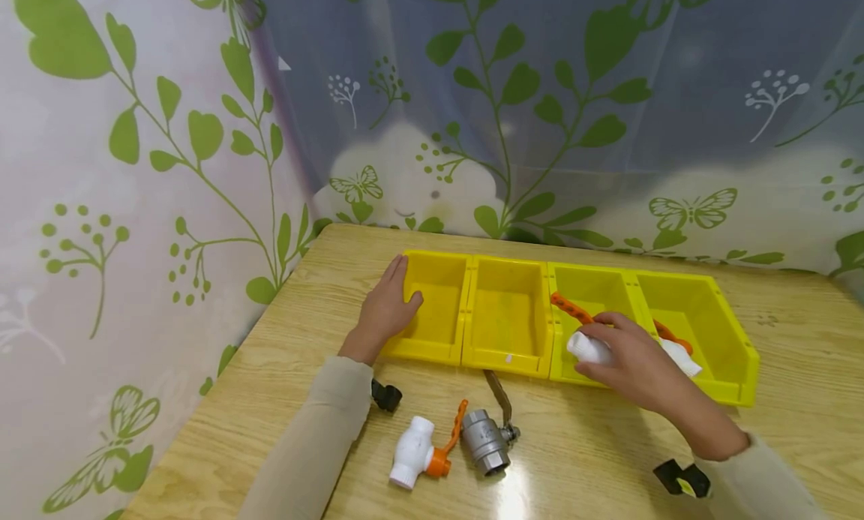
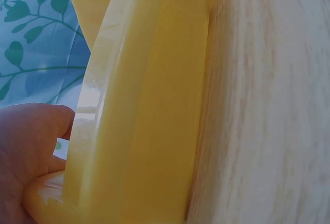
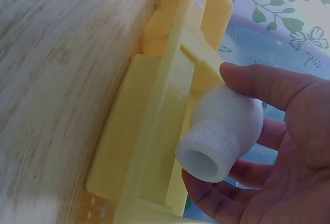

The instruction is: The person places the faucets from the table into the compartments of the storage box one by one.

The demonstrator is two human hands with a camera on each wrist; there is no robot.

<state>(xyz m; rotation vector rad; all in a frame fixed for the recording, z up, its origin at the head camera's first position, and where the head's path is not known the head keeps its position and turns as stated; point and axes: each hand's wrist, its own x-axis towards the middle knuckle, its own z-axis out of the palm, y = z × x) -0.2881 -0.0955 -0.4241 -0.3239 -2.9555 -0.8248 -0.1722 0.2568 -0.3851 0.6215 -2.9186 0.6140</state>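
A row of yellow bins (image 1: 509,362) stands on the table. My left hand (image 1: 385,310) grips the left wall of the leftmost bin (image 1: 432,347), fingers along the rim and thumb on the inner side. Over the third bin from the left, my right hand (image 1: 631,359) holds a white plastic ball valve (image 3: 227,118) between thumb and fingers. Its open threaded end faces the right wrist camera, and an orange handle (image 1: 570,308) sticks out beyond the fingers. Another white valve (image 1: 682,357) with an orange handle lies in the rightmost bin, partly hidden by my right hand.
In front of the bins lie a white ball valve (image 1: 413,452) with an orange handle and a metal ball valve (image 1: 486,441) with a brown lever. The wooden table (image 1: 574,467) meets a leaf-patterned curtain (image 1: 439,190) at the back and left.
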